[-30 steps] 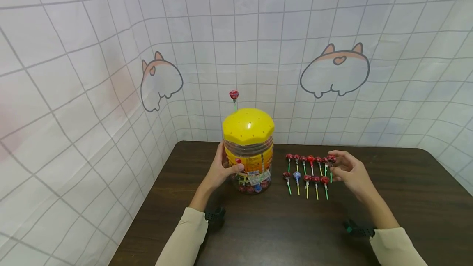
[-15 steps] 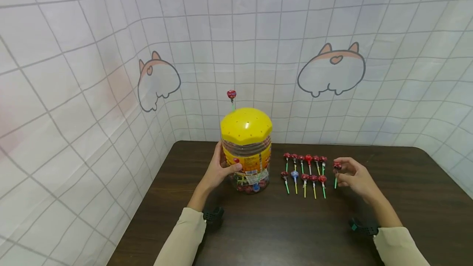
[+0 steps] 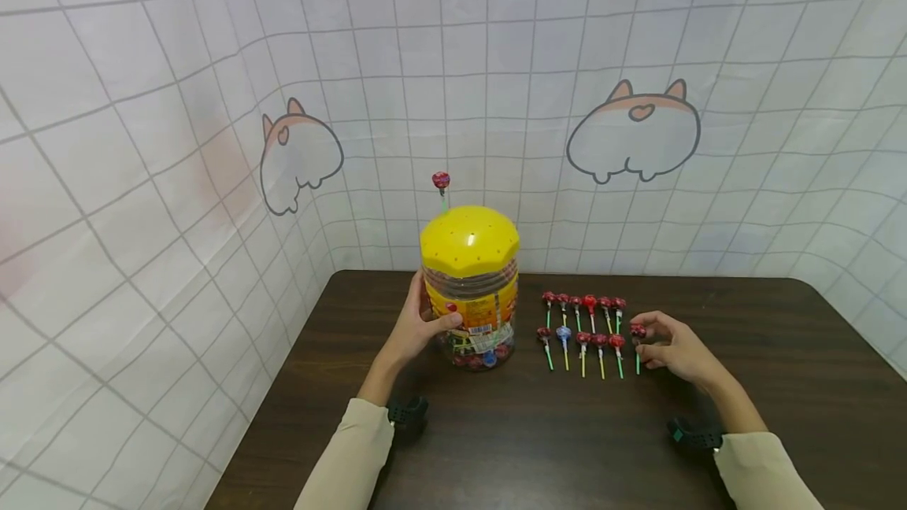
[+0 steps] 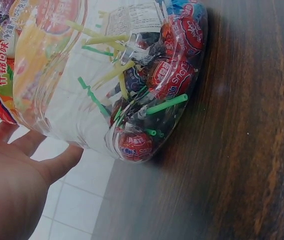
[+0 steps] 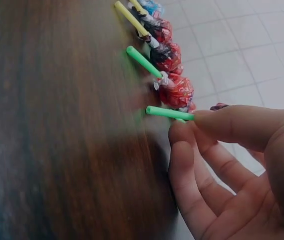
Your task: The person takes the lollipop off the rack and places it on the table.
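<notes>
My left hand [image 3: 418, 329] grips the left side of a clear plastic candy jar [image 3: 489, 309], its thumb across the front label. The jar stands upright under a domed yellow lid [image 3: 470, 241]. Through its wall in the left wrist view, wrapped lollipops [image 4: 174, 75] show at the bottom. At the right end of the front row, my right hand [image 3: 676, 349] pinches a dark red lollipop [image 3: 638, 331] by its green stick [image 5: 169, 113]. Just left of it lies a red lollipop [image 3: 617, 341] with a green stick.
Two rows of lollipops lie on the dark wooden table [image 3: 538, 439] right of the jar, including a blue one [image 3: 564, 334] in the front row. Another lollipop [image 3: 441, 180] sticks up behind the lid. A white grid-patterned curtain [image 3: 496, 101] hangs behind the table.
My right hand has taken the lollipop from the back row's right end, drawn it toward me, then shifted it left beside the front row. The left hand still holds the jar.
</notes>
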Motion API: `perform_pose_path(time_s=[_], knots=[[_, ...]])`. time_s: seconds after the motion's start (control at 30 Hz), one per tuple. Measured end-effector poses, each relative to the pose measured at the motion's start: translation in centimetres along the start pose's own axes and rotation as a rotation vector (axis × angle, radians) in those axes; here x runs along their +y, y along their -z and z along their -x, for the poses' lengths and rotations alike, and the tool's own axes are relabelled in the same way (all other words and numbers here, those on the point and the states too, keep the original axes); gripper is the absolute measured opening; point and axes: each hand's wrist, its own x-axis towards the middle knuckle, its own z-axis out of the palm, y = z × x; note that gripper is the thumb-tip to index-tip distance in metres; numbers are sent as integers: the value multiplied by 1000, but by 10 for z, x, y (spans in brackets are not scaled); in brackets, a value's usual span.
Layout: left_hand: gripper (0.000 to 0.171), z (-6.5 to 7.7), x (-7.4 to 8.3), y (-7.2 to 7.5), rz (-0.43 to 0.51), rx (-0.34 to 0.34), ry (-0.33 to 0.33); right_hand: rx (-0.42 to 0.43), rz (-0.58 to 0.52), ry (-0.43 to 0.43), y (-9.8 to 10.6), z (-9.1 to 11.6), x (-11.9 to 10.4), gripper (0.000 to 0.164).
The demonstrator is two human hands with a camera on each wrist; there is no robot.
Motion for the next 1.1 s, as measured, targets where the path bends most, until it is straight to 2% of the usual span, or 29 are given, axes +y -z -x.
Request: perform_pose_path(time_s=[0.33, 1.1], knots=[[95, 0, -1, 1, 8, 0, -4, 26, 244, 56, 1, 0, -1, 45], [92, 0, -2, 1, 4, -12, -21, 13, 289, 73, -1, 0, -2, 34]])
